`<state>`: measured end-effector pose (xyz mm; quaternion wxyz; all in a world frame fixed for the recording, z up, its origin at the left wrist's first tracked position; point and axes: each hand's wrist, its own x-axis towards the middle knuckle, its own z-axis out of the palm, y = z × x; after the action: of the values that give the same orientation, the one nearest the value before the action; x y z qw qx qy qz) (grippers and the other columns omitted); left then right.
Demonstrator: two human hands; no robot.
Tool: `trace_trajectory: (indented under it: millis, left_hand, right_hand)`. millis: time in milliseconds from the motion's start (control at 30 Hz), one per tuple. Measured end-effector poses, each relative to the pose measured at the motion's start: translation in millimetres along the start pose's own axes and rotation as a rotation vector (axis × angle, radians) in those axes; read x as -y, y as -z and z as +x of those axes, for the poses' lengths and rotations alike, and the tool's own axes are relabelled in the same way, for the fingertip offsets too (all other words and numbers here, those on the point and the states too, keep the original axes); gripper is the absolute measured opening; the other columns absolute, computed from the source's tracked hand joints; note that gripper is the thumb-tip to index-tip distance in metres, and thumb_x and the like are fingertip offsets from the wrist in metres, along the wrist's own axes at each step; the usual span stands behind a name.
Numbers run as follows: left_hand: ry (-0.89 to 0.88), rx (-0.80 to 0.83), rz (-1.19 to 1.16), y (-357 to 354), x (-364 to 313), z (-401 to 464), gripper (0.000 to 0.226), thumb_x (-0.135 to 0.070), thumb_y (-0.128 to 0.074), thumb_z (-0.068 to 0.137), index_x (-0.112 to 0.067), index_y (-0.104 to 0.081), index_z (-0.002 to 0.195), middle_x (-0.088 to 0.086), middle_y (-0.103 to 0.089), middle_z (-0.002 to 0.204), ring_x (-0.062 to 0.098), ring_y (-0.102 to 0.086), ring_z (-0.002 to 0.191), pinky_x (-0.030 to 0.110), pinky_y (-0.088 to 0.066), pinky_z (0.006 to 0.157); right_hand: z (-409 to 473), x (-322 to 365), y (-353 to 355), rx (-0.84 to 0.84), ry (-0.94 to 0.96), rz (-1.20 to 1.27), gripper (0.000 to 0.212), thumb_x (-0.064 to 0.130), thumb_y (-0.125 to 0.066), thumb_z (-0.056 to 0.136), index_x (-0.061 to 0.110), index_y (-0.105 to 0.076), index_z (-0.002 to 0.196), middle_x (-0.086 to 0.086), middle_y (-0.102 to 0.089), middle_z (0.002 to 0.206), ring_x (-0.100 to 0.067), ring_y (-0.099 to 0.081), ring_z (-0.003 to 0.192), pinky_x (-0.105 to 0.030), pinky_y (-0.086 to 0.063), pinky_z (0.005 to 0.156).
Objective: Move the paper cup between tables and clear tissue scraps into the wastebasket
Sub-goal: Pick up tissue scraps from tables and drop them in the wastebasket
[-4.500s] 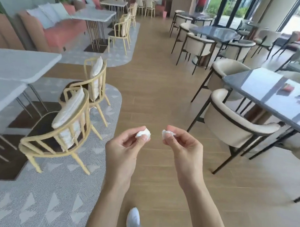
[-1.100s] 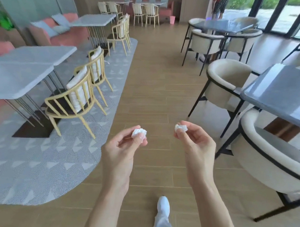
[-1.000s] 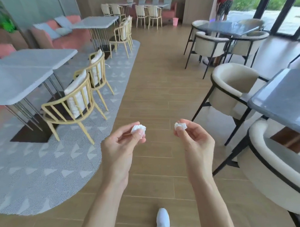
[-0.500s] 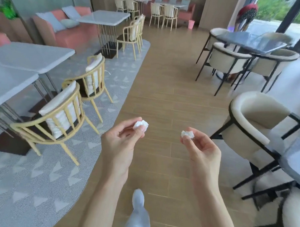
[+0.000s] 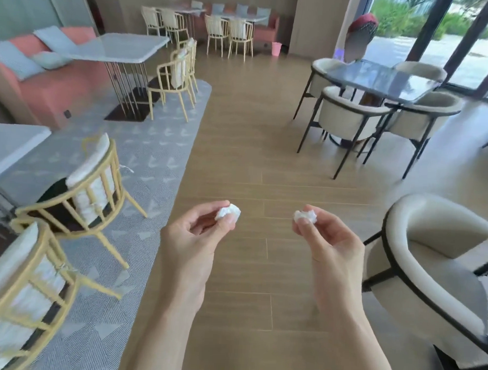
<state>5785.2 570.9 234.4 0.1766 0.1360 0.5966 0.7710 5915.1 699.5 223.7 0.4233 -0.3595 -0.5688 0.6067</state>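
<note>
Wood floor (image 5: 238,157), yellow chairs (image 5: 79,190) left, pink wastebasket (image 5: 276,48) far

Bright daylight enters through the tall windows (image 5: 447,34) at upper right, where the outdoor view is nearly washed out. Glare streaks the dark glossy tabletop (image 5: 379,79) beside them. Shadows on the wooden floor (image 5: 247,146) are soft and faint. Wide-angle distortion bends the yellow chairs (image 5: 41,260) at lower left, which are motion-blurred; the centre is sharper.
</note>
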Motion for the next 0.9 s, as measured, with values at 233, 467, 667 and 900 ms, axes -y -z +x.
trace_trajectory:
  millis: [233,467,667,900]
  left_hand:
    - [0.013,0.058,0.054,-57,32,143,0.018,-0.011,-0.084,0.081,-0.026,-0.083,0.091,0.004,-0.079,0.083,0.008,-0.065,0.064,0.015,-0.054,0.068]
    - [-0.042,-0.028,0.074,-133,46,323,0.016,-0.003,-0.081,0.082,-0.016,-0.08,0.092,0.002,-0.079,0.081,0.009,-0.072,0.07,0.014,-0.055,0.074]
    - [-0.078,-0.072,0.002,-209,30,471,0.02,0.001,-0.08,0.08,-0.015,-0.079,0.092,0.002,-0.081,0.086,0.01,-0.077,0.08,0.012,-0.055,0.075]
    - [-0.07,-0.122,-0.057,-262,64,619,0.022,-0.015,-0.083,0.072,-0.011,-0.078,0.094,0.005,-0.08,0.084,0.01,-0.076,0.077,0.013,-0.055,0.075]
  right_hand:
    - [145,-30,-51,0.001,-0.054,0.038,0.007,0.02,-0.077,0.093,0.016,-0.078,0.1,0.002,-0.079,0.089,-0.009,-0.074,0.086,-0.006,-0.048,0.076]
    - [345,-48,-125,0.112,-0.056,0.066,0.008,0.013,-0.075,0.094,0.014,-0.077,0.101,0.001,-0.078,0.08,0.0,-0.071,0.077,-0.004,-0.046,0.07]
    - [512,-25,-173,0.13,-0.016,0.048,0.008,0.016,-0.075,0.094,0.016,-0.077,0.102,0.007,-0.079,0.083,0.005,-0.071,0.078,0.0,-0.044,0.068]
    - [657,-61,-216,0.12,-0.076,0.008,0.008,0.018,-0.076,0.093,0.018,-0.078,0.101,0.009,-0.08,0.088,-0.005,-0.075,0.085,-0.002,-0.046,0.071]
